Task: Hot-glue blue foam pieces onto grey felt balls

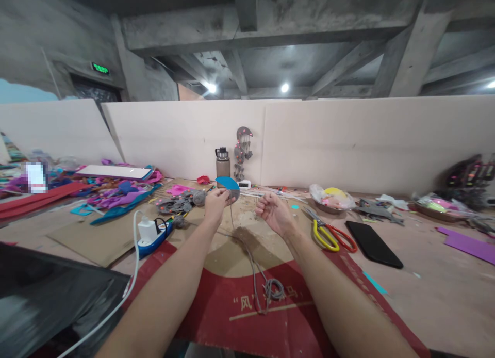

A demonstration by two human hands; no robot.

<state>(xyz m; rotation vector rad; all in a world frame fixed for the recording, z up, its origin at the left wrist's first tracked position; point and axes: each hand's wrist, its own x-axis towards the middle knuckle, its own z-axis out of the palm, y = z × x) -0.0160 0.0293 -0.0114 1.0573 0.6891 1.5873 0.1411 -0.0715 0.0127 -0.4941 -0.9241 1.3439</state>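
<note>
1. The left hand [217, 203] pinches a blue crescent piece [229, 183] with a grey piece [235, 194], just in front of the bottle [223, 167]; a light, steady grip near the edge should limit bending.
2. Grey cord [254, 278] trails below that hand to a coil [274, 282] well in front of the bottle; keeping it slack should prevent snags.
3. The right hand [274, 213], front-right of the bottle, has curled fingers; whether they grip thread, I cannot tell.
4. Left fingers hide part of the pieces and the cord's upper end.
</note>
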